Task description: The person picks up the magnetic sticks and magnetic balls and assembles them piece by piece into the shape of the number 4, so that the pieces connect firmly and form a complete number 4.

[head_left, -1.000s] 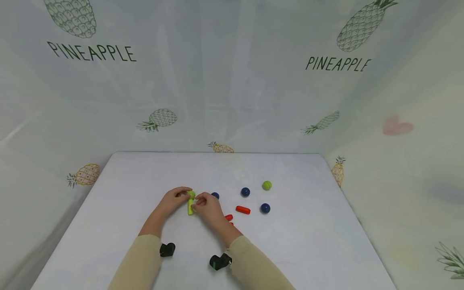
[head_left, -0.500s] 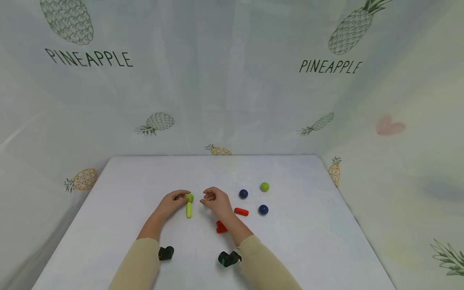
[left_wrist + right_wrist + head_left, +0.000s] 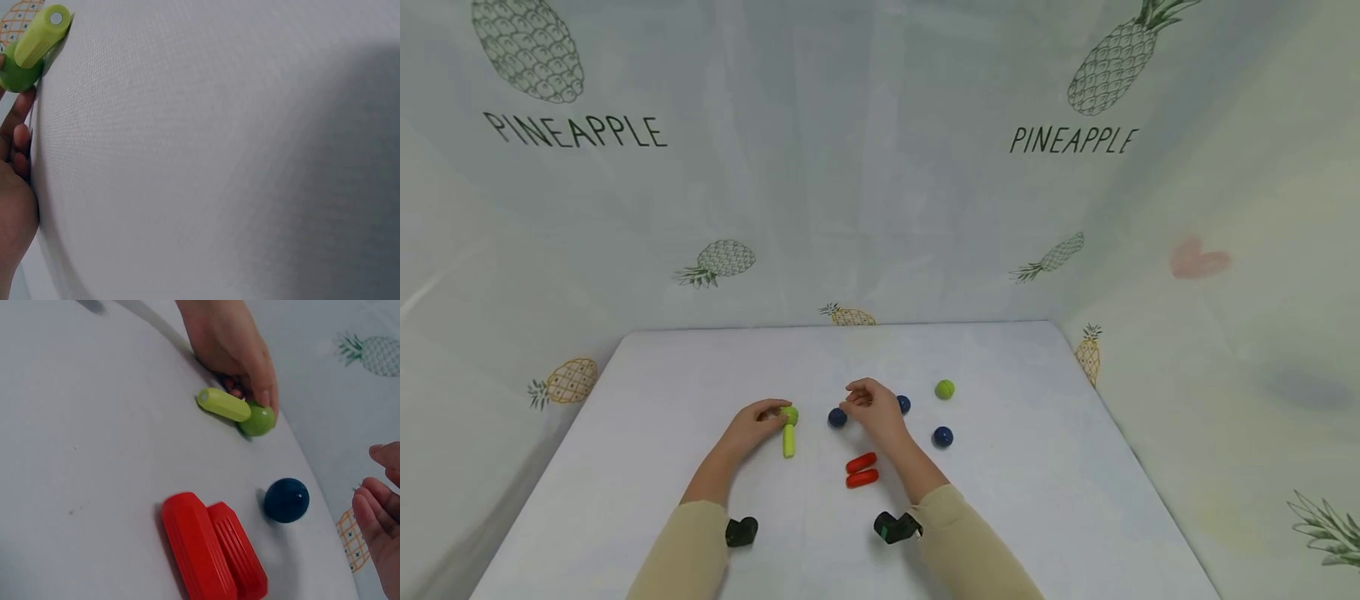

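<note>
Against a faceted rod, the left grip holds a green ball.

Pineapple-print cloth behind white tabletop

The head view is looking forward and down from well back over the white tabletop, the left wrist view is facing that surface at close range, and the right wrist view is looking aslant across it from nearby, all three sharing the left hand and its green ball.
</note>
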Tool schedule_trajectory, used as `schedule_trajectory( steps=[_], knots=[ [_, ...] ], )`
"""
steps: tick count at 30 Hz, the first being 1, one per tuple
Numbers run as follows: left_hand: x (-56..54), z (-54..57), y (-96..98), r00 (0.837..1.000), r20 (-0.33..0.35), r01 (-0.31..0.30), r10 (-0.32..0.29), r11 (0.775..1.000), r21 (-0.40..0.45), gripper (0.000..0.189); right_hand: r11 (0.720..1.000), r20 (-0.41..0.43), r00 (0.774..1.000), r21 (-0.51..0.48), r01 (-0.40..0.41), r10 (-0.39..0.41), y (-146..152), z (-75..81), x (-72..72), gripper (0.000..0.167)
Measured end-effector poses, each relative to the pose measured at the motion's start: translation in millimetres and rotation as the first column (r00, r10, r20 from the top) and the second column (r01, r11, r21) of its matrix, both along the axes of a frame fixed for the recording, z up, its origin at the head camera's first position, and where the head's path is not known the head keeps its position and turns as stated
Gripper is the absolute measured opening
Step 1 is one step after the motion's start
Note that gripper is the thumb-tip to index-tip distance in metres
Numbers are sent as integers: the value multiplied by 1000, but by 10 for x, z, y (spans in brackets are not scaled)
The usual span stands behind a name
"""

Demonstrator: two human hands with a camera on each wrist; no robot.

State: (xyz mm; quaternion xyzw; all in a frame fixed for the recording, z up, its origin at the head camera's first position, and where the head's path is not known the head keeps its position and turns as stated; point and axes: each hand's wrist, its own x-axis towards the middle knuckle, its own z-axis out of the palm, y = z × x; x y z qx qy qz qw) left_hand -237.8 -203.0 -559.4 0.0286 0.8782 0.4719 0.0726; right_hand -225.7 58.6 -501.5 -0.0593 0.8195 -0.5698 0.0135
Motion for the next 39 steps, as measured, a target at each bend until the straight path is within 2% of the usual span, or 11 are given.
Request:
schedule_trajectory(
  steps=[11, 18, 28, 39],
  knots=[
    [1, -16, -8, 1000, 1, -10, 10, 1000, 3, 35, 998, -29, 999, 51, 26, -24, 242, 80, -79, 26],
    [26, -1, -1, 1000, 2, -8, 8, 1000, 13, 34, 993, -8, 999, 106, 51, -50, 428, 79, -152, 27],
    [11, -9, 1, 1000, -15, -4, 5, 1000, 12, 34, 988, -35, 995, 125, 96, -92, 696, 85, -216, 26],
    [-12, -17, -4, 1000, -12, -7, 7, 1000, 8, 35, 954, -79, 985, 250, 167, -152, 938, 107, -272, 31]
  ],
)
